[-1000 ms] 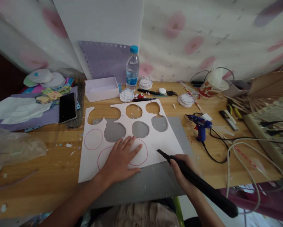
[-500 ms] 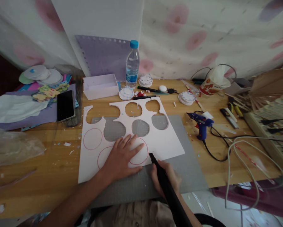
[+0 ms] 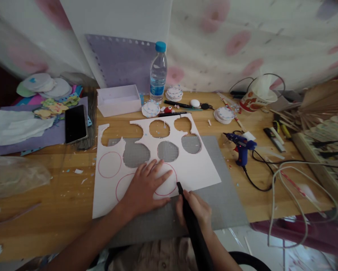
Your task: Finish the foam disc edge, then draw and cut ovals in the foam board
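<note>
White foam sheet (image 3: 197,171) lies flat on grey cutting mat (image 3: 214,210), several circles already cut out. Left hand (image 3: 146,190) spread, palm down, pinning sheet over red-drawn circle (image 3: 169,180). Right hand (image 3: 195,210) fisted round black cutting tool (image 3: 191,222), tip at circle's right edge. Sheet looks light, stiff, easily dented; best pressed flat close to cut. Blue glue gun (image 3: 241,147) well right.

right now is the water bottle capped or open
Capped: the water bottle stands upright at the back of the desk with its blue cap on.
</note>
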`<action>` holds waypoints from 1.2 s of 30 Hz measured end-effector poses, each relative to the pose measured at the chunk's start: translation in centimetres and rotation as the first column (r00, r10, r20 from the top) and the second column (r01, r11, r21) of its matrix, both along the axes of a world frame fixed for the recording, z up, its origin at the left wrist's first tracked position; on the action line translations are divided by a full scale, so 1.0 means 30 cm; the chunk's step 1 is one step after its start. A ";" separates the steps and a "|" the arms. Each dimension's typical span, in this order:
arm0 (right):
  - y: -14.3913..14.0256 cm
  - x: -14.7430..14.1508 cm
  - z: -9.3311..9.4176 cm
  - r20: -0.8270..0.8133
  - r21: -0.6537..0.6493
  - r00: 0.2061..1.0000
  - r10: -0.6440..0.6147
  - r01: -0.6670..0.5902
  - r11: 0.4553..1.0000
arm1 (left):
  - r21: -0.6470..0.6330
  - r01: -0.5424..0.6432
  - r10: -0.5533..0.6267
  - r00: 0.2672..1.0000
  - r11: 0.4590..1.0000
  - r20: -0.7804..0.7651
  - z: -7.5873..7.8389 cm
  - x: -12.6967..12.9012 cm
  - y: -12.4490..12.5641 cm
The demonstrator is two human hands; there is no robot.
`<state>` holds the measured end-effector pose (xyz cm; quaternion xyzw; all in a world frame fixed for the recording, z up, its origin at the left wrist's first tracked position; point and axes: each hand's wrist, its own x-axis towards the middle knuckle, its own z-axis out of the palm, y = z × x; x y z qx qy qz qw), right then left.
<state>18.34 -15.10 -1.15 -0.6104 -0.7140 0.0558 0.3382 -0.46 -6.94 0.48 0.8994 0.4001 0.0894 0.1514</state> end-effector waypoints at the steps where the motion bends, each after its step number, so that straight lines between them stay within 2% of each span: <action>1: 0.001 -0.006 0.005 -0.012 -0.006 1.000 -0.010 0.010 1.000 | 0.004 -0.001 0.001 1.000 1.000 0.002 0.000 0.000 0.001; 6: -0.009 -0.040 0.005 -0.104 0.014 0.988 -0.117 0.119 0.993 | 0.015 -0.011 0.011 1.000 1.000 0.007 0.001 0.001 0.002; 12: -0.037 -0.071 0.014 -0.144 -0.159 0.966 -0.217 0.193 0.968 | 0.007 -0.018 0.018 1.000 1.000 0.004 0.000 0.001 0.000; 19: -0.059 -0.108 0.018 -0.195 -0.136 0.919 -0.342 0.320 0.937 | -0.006 -0.012 0.012 1.000 1.000 0.001 0.000 0.002 -0.005; 24: -0.114 -0.058 0.052 -0.340 -0.257 0.866 -0.367 0.290 0.922 | -0.001 0.041 -0.041 0.999 0.999 -0.005 -0.010 -0.014 0.014; 28: -0.082 0.032 0.108 -0.443 -0.238 0.824 -0.354 0.273 0.932 | -0.022 0.149 -0.148 0.988 0.989 0.037 0.011 -0.061 0.057; 30: -0.043 0.059 0.134 -0.525 -0.261 0.790 -0.316 0.203 0.944 | -0.067 0.117 -0.106 0.983 0.991 0.151 0.046 -0.074 0.059; 31: -0.023 0.062 0.144 -0.560 -0.267 0.772 -0.302 0.176 0.947 | -0.123 0.061 -0.029 0.969 0.991 0.244 0.069 -0.071 0.050; 32: -0.005 0.058 0.152 -0.591 -0.260 0.752 -0.292 0.165 0.952 | -0.221 -0.015 0.093 0.932 0.975 0.349 0.092 -0.061 0.034; 33: 0.010 0.047 0.157 -0.619 -0.240 0.732 -0.284 0.169 0.956 | -0.356 -0.088 0.253 0.857 0.930 0.450 0.114 -0.043 0.011; 34: 0.022 0.029 0.160 -0.644 -0.211 0.713 -0.276 0.181 0.961 | -0.517 -0.135 0.432 0.743 0.845 0.512 0.133 -0.019 -0.017; 35: 0.031 0.006 0.161 -0.667 -0.182 0.697 -0.262 0.189 0.965 | -0.679 -0.122 0.590 0.619 0.724 0.519 0.147 0.010 -0.048; 36: 0.038 -0.019 0.161 -0.688 -0.159 0.682 -0.246 0.189 0.969 | -0.806 -0.044 0.696 0.533 0.591 0.481 0.155 0.041 -0.079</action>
